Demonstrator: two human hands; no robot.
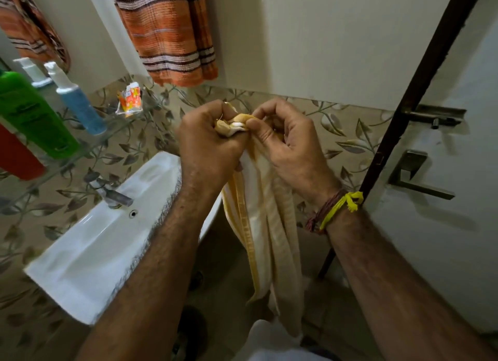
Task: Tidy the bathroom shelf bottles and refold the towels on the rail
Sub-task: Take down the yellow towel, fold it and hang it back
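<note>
A cream and yellow striped towel (265, 226) hangs down from both my hands in the middle of the view. My left hand (208, 142) grips its bunched top edge, and my right hand (285, 142) pinches the same edge right beside it. An orange striped towel (167, 34) hangs on the wall above. On the glass shelf (113, 134) at the left stand a green bottle (35, 115), a blue pump bottle (78, 105), a red bottle (18, 156) and a small orange sachet (130, 100).
A white washbasin (94, 242) with a metal tap (113, 192) sits below the shelf at the left. A white door (444, 226) with a dark frame edge, a latch (436, 115) and a lever handle (417, 175) stands at the right. A mirror at the upper left reflects the towel and bottles.
</note>
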